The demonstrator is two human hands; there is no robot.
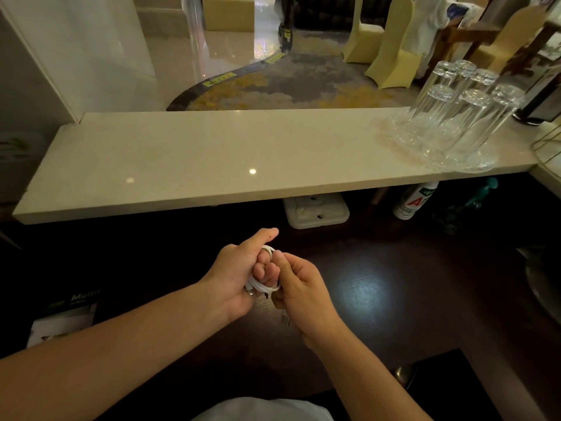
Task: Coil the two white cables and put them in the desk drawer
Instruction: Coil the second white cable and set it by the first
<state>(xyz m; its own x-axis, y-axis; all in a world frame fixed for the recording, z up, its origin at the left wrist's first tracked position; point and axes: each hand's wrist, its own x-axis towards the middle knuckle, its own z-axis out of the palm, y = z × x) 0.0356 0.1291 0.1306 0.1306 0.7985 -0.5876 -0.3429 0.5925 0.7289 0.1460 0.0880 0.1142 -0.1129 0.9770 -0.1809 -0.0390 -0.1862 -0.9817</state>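
A white cable (pixel 263 286) is wound in small loops around the fingers of my left hand (pixel 239 275), which is closed on the coil above the dark wooden desk (pixel 379 287). My right hand (pixel 300 287) pinches the cable right beside the coil, thumb on top. A metal plug end (pixel 285 319) hangs below my right hand. Only one cable bundle is visible; I cannot tell whether it holds one cable or two. No drawer is in view.
A pale stone shelf (pixel 212 159) runs across above the desk, with several upturned glasses (pixel 455 117) at its right end. Under it sit a white power block (pixel 315 212), a spray can (pixel 414 200) and a teal bottle (pixel 473 202). A box (pixel 65 317) lies at left.
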